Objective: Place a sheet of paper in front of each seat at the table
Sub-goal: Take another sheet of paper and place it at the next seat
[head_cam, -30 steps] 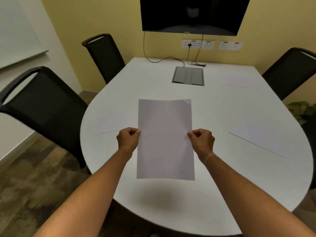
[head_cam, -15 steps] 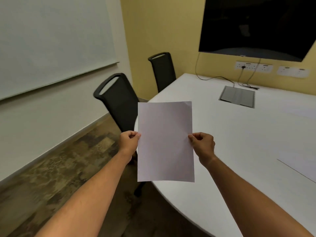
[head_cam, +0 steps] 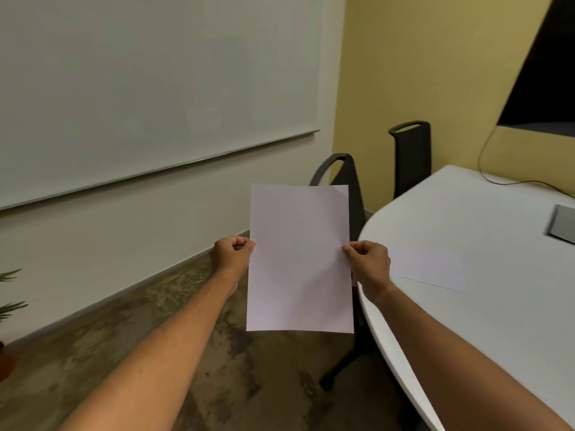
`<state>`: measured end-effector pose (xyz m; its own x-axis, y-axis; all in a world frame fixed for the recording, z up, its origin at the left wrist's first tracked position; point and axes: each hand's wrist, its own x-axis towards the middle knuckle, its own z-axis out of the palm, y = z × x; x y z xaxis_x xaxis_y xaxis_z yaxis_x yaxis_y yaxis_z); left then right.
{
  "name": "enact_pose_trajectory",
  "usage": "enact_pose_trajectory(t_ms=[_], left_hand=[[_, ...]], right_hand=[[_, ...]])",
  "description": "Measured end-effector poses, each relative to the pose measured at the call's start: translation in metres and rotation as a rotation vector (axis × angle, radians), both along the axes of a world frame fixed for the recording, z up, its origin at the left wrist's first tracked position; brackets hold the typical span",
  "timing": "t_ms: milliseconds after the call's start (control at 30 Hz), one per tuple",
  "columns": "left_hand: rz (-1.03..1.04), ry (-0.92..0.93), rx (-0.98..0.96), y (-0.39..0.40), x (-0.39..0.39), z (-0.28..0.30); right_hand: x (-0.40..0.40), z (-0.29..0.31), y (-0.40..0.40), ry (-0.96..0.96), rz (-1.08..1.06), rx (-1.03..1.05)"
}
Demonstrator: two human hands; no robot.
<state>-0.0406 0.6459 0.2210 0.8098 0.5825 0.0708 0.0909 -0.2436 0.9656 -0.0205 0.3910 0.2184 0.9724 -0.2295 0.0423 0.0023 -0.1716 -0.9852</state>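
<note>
Both hands, left hand [head_cam: 233,255] and right hand [head_cam: 368,262], pinch one sheet of paper [head_cam: 300,259] in a closed grip off the worktop [head_cam: 497,306]; one placed sheet [head_cam: 432,262] lies there; farther seats seemingly remain.

Soft, dim indoor light, no hard shadows. The white bench [head_cam: 485,231] is the brightest surface and shows faint sheen, no harsh glare. Motion blur smears the patterned floor [head_cam: 130,346] and the dark screen [head_cam: 541,76] at the right edge. Wide-angle distortion bends the whiteboard [head_cam: 149,88] rail.
</note>
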Motion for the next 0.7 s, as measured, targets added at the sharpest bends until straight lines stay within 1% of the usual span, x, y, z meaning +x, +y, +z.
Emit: enact_pose_trajectory(t_ms=[200, 400, 533, 700], left_hand=[[0.044, 0.026, 0.022, 0.105, 0.038, 0.005], [0.068, 0.025, 0.007, 0.165, 0.097, 0.002], [0.054, 0.036, 0.010, 0.191, 0.158, -0.005], [0.019, 0.045, 0.021, 0.214, 0.263, -0.010]], right_hand=[[0.045, -0.002, 0.106, -0.010, 0.041, -0.012], [0.106, -0.002, 0.168, -0.014, 0.038, -0.054], [0.165, -0.011, 0.196, -0.024, 0.004, -0.050], [0.263, -0.021, 0.222, -0.004, -0.050, -0.020]])
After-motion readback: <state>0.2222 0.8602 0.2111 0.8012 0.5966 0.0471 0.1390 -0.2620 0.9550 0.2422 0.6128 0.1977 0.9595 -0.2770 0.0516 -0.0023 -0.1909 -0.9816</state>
